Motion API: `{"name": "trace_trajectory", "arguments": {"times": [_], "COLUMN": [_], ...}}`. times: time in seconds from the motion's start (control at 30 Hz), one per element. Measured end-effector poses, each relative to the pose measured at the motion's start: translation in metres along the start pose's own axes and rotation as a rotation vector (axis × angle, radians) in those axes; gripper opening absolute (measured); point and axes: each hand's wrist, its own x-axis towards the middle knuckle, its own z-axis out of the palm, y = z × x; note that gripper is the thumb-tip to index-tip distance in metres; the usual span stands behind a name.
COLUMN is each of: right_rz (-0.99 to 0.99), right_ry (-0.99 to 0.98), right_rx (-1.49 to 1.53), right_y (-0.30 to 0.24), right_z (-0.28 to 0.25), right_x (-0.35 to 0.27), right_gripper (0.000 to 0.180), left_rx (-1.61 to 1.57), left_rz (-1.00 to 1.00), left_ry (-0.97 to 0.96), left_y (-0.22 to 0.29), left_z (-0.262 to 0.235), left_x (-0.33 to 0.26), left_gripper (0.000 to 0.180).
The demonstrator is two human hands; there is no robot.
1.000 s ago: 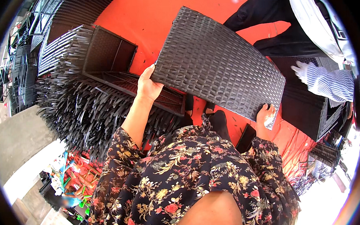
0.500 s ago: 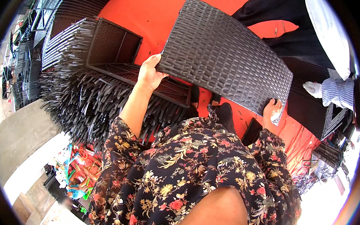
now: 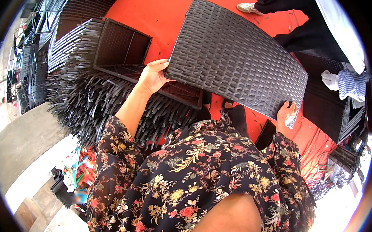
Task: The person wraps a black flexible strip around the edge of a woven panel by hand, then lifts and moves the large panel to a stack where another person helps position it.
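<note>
A flat, black woven wicker panel is held up in front of me, tilted with its right end lower and nearer. My left hand grips its left edge, thumb on the top face and the other fingers hidden beneath. At the near right corner my right hand is closed on the rim, its fingertips showing over the woven face. Just below and left of the panel stands an open wicker piece with a bristling mass of loose black strip ends around it.
A co-worker in black trousers stands at the right, with a gloved hand near a dark wicker piece. Red sheeting covers the floor. More stacked wicker frames rise at the far left, above a curved grey surface.
The panel and both my hands have shifted very slightly right within the view. The co-worker's legs have moved, and a shoe now shows beyond the panel.
</note>
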Motion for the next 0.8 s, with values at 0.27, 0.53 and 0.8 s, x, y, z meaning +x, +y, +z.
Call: {"name": "trace_trajectory", "arguments": {"times": [0.27,0.53,0.8], "right_rz": [0.031,0.052,0.051], "right_ry": [-0.033,-0.097,-0.108], "right_rx": [0.007,0.007,0.028], "right_y": [-0.007,-0.019,-0.005], "right_z": [-0.009,-0.023,-0.016], "right_x": [0.000,0.000,0.001], "right_gripper": [0.044,0.045,0.046], "left_rx": [0.002,-0.027,-0.041], "left_rz": [-0.028,-0.043,-0.052], "left_ry": [0.002,0.038,0.099], "left_y": [-0.001,-0.002,-0.006], "left_z": [0.004,0.005,0.008], "left_x": [0.000,-0.002,0.002], "left_gripper": [0.033,0.033,0.033]}}
